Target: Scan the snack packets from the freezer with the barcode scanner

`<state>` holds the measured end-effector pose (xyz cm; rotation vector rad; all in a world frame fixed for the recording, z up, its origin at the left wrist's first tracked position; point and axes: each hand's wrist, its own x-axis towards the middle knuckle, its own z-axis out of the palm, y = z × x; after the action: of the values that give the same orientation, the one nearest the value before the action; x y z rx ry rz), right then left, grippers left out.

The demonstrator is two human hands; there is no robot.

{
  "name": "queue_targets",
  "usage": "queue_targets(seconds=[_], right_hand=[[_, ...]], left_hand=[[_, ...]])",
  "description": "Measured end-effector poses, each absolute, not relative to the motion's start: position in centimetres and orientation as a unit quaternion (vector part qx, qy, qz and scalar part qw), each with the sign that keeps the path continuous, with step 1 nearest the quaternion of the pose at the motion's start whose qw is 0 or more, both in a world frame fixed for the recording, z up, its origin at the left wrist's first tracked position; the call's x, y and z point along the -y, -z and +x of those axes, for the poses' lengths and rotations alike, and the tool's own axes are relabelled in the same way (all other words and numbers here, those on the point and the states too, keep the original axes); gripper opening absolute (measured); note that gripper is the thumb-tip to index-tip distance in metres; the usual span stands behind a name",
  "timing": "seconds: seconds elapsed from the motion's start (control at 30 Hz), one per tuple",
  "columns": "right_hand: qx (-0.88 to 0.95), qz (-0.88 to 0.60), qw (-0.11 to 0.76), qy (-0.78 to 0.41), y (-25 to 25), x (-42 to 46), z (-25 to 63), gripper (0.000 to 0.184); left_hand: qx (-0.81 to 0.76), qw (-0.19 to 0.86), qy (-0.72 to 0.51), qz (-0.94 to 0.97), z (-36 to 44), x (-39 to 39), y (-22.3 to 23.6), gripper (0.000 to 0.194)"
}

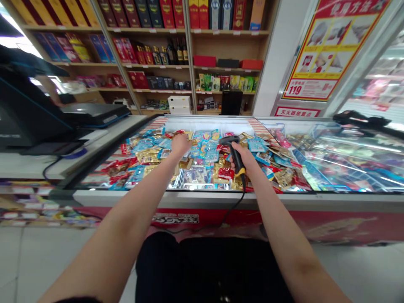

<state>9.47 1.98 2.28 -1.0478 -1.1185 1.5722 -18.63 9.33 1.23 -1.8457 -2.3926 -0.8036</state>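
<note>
My right hand (242,159) is wrapped round the grip of a black barcode scanner (237,152), whose head points left above the packets. From the yellow-trimmed base of its handle a black cable (241,198) hangs over the freezer's front edge. To the left, my left hand (181,144) reaches in among the packets with its fingers curled; what they hold, if anything, is hidden. Small shiny packets (205,149) in blue, gold and red lie heaped beneath and around both hands. A white wire basket (179,179) shows between the heaps.
A long chest freezer (268,198) stretches across in front of me, its right part under glass. On the left counter (19,166) stand a dark screen (28,105) and a flat black device (94,113). Behind are shelves (151,65) of boxes and bottles. A black bundle (362,120) lies at right.
</note>
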Motion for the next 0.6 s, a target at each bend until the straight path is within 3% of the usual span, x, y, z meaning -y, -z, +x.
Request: queue_targets(seconds=[0.13, 0.27, 0.5, 0.6], right_hand=[[0.469, -0.418, 0.428, -0.650, -1.7, -2.0, 6.1, 0.031], [0.485, -0.408, 0.412, -0.654, -0.8, -1.9, 4.2, 0.030], [0.497, -0.399, 0.422, -0.645, -0.1, -1.8, 4.1, 0.036], [0.493, -0.401, 0.424, -0.645, -0.1, -1.8, 4.4, 0.036]], left_hand=[[0.825, 0.033, 0.232, -0.513, -23.4, -8.8, -1.4, 0.053], [0.854, -0.004, 0.206, -0.478, -25.9, -8.7, -1.7, 0.070], [0.852, -0.001, 0.210, -0.480, -25.4, -9.0, -2.4, 0.081], [0.839, -0.003, 0.247, -0.485, -24.9, -8.8, -2.7, 0.078]])
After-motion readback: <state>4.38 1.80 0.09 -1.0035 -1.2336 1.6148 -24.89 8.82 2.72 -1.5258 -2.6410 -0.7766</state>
